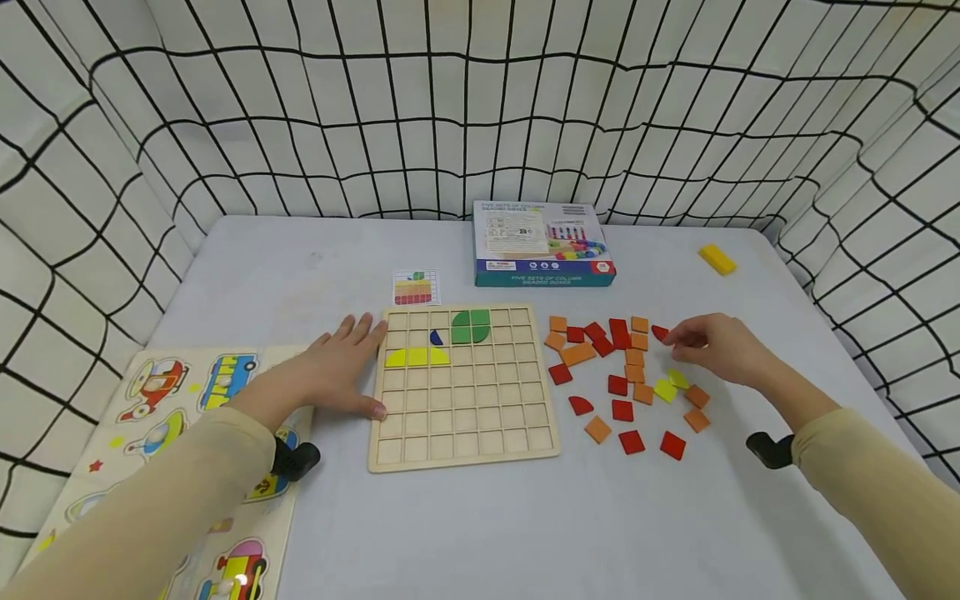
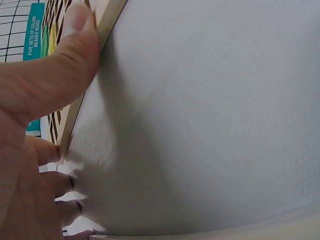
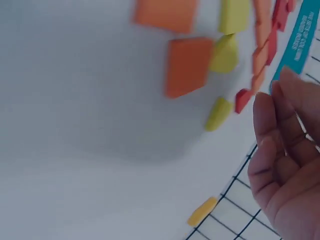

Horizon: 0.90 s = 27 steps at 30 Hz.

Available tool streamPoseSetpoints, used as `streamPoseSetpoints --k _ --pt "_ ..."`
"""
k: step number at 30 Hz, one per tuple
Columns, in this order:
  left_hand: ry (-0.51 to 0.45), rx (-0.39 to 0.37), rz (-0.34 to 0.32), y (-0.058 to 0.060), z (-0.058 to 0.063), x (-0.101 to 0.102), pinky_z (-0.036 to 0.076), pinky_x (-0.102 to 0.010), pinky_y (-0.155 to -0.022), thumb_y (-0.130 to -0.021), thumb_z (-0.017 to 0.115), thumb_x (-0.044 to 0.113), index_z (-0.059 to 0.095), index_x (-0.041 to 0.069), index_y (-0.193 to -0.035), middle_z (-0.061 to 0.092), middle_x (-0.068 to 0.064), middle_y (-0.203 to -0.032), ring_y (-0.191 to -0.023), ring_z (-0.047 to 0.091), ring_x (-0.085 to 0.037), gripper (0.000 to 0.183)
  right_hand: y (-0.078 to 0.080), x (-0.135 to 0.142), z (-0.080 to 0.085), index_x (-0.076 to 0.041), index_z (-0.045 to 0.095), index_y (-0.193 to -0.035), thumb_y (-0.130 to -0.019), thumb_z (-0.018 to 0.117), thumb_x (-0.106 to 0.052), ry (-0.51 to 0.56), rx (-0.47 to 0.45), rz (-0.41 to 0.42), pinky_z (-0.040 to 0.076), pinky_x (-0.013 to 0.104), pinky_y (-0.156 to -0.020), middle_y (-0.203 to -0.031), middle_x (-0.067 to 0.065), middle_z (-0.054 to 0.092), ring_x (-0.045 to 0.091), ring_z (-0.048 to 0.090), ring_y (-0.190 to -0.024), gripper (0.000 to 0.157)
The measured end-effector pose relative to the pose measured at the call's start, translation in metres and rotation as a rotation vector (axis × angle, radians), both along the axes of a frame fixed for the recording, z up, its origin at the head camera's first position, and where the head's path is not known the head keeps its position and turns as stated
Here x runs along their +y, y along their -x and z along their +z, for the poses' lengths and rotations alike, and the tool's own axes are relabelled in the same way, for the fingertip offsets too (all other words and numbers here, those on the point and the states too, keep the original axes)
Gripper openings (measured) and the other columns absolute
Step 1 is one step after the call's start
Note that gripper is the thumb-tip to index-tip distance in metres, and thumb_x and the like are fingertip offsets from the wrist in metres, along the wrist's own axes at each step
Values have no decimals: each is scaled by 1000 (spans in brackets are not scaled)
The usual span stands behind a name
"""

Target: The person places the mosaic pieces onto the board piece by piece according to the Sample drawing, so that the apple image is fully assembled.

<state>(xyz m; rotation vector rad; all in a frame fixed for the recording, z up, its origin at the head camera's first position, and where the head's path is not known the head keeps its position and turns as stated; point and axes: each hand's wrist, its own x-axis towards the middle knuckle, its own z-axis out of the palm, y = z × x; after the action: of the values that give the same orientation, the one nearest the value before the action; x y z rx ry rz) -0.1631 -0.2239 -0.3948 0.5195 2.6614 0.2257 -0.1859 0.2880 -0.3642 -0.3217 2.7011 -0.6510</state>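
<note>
My left hand (image 1: pixel 326 371) spreads its fingers along the left side of the wooden grid board (image 1: pixel 465 425); the thumb (image 2: pixel 75 47) lies on the board's edge. On the board are green pieces (image 1: pixel 471 327), yellow pieces (image 1: pixel 417 357) and a dark blue piece (image 1: pixel 437 337). To the right, my right hand (image 1: pixel 716 348) hovers with bent fingers, thumb and fingertips close together. A rounded red piece (image 1: pixel 659 332) lies right at those fingertips. I cannot tell whether the fingers hold a small piece.
Loose red squares (image 1: pixel 672 445), orange squares (image 1: pixel 597 429) and yellow pieces (image 1: pixel 665 390) lie right of the board. Behind it are a pattern card (image 1: pixel 416 287) and a box (image 1: pixel 543 250). A picture puzzle (image 1: pixel 296 533) lies at left, a yellow block (image 1: pixel 717 259) far right. Black netting (image 1: pixel 465 125) surrounds the table.
</note>
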Motion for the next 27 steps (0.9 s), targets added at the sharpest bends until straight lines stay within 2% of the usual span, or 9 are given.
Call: streamPoseSetpoints --k 4,7,12,19,23,27 --pt "-9 -9 4 -1 0 -1 21 -76 -117 -72 83 63 14 -5 -161 8 -35 -166 -153 8 -58 131 -9 9 -10 -3 73 -118 -94 73 -10 -1 -59 63 55 19 -71 -106 8 72 20 60 -95 25" --pt "-12 -10 6 -1 0 -1 20 -76 -117 -72 84 63 15 -5 -161 8 -35 -166 -153 7 -58 132 -15 12 -15 -5 73 -119 -93 74 -12 -2 -54 81 55 19 -71 -105 5 69 20 58 -96 28" --pt "-13 -10 5 0 1 -1 20 -77 -117 -72 84 62 15 -5 -161 8 -35 -166 -153 8 -58 131 -17 20 -17 -2 70 -121 -92 73 -10 -22 14 44 51 19 -68 -101 7 65 23 56 -95 30" --pt "-12 -17 4 0 2 -1 19 -76 -117 -73 84 62 15 -5 -161 8 -35 -166 -153 7 -58 131 -17 22 -23 0 69 -121 -90 77 -14 -27 -7 26 52 19 -71 -103 9 67 23 57 -95 35" --pt "-10 -7 3 0 2 0 20 -76 -117 -72 84 63 15 -5 -161 8 -35 -166 -153 7 -58 132 -17 19 -25 1 68 -118 -91 76 -12 -33 6 20 53 19 -72 -103 11 68 24 59 -95 31" --pt "-12 0 2 -1 2 0 20 -76 -117 -72 85 62 15 -5 -161 9 -36 -166 -152 8 -59 131 -16 18 -27 0 68 -110 -93 72 -8 -32 15 20 53 18 -69 -100 9 67 23 58 -92 20"
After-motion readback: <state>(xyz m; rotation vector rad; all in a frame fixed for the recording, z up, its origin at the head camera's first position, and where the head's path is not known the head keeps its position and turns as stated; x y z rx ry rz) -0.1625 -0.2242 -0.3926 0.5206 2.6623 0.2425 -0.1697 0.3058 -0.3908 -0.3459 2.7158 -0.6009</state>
